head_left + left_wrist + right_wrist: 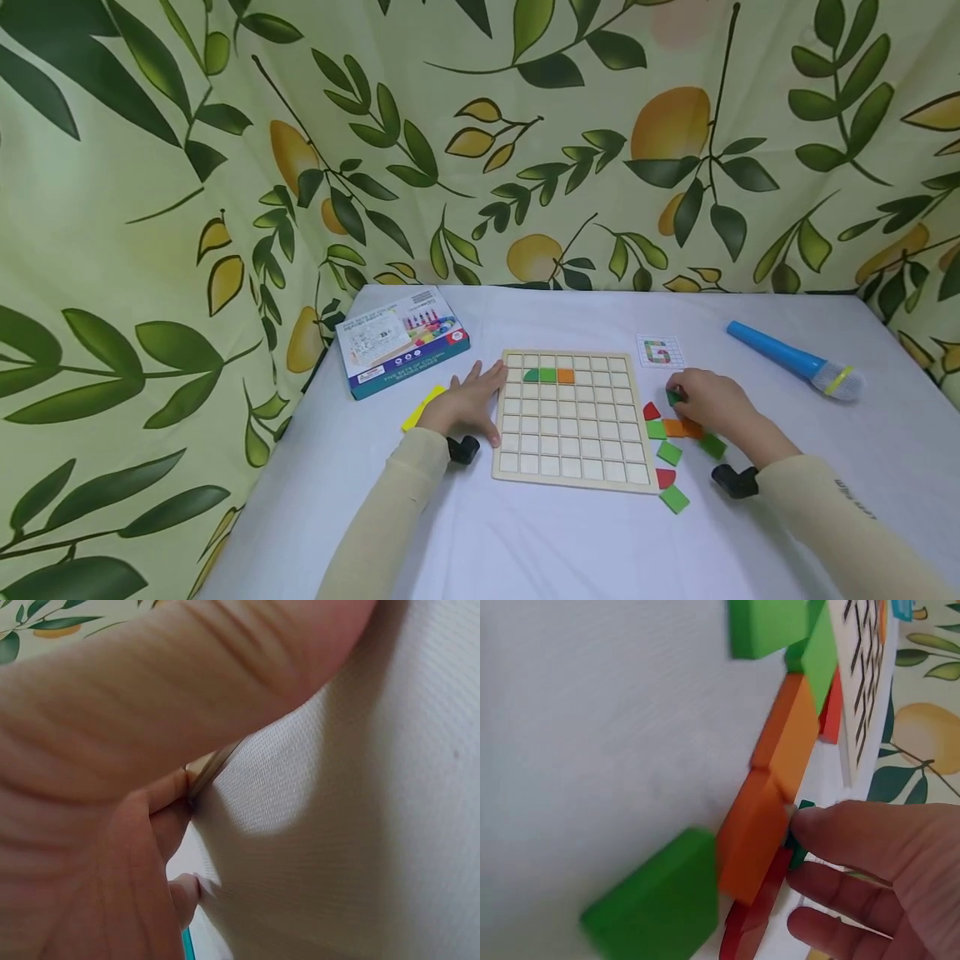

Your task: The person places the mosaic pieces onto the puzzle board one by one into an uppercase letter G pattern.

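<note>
A wooden grid board (570, 425) lies on the white cloth, its upper row holding a dark green rounded tile (532, 376), a green square (548, 376) and an orange square (566, 377). My left hand (467, 402) spreads its fingers along the board's left edge, touching it; in the left wrist view the thumb covers much of the scene. Right of the board, my right hand (708, 402) pinches a dark green tile (802, 834) between thumb and fingertips. Beside that hand lie orange tiles (754, 836), a green square (656, 900) and red tiles (757, 915).
A pattern card (660, 352) with a coloured G lies beyond the right hand. The blue toy microphone (787, 354) is at the far right. A game box (402, 337) stands back left, with something yellow (422, 408) partly under the left hand. More tiles, like a green square (674, 499), line the board's right side.
</note>
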Tool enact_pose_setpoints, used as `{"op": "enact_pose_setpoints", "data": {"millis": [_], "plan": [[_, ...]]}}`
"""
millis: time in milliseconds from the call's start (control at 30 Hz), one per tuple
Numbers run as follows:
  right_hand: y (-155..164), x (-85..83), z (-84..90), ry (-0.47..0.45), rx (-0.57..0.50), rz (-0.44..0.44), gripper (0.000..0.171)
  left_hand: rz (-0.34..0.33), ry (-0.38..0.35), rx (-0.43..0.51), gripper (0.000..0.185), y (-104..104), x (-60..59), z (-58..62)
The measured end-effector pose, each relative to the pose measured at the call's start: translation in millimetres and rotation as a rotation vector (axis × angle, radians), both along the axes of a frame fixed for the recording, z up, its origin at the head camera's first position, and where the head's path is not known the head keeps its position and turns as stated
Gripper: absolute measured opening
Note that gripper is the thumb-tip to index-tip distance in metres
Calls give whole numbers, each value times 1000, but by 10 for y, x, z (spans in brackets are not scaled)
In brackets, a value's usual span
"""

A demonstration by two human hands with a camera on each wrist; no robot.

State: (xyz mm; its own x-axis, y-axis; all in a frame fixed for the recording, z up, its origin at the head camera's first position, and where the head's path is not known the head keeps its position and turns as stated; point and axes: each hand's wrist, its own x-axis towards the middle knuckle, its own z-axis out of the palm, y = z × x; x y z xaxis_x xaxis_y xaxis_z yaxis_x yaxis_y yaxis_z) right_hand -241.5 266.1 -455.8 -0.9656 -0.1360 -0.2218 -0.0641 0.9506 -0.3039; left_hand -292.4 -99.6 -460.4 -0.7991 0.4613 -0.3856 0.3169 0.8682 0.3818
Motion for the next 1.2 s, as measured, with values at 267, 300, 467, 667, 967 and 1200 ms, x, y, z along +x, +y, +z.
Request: {"op": "enact_pose_setpoints", "data": {"millis": [267,300,467,667,967,1200], "plan": [[-114,-88,2,-22,30,8,33,12,-11,7,121,18,-1,14],[-124,-97,2,-26,31,13,34,11,-12,4,121,20,-1,17],[-145,-136,9,-49,10,7,35,10,-11,2,121,27,6,34],[-255,-192,89,17,-31,-10,33,8,-9,-2,121,29,8,43],[-846,-448,156,120,-84,112,21,15,-8,2,121,11,11,63],[-1045,-584,41,115,-74,153,11,14,-17,14,120,15,10,45]]}}
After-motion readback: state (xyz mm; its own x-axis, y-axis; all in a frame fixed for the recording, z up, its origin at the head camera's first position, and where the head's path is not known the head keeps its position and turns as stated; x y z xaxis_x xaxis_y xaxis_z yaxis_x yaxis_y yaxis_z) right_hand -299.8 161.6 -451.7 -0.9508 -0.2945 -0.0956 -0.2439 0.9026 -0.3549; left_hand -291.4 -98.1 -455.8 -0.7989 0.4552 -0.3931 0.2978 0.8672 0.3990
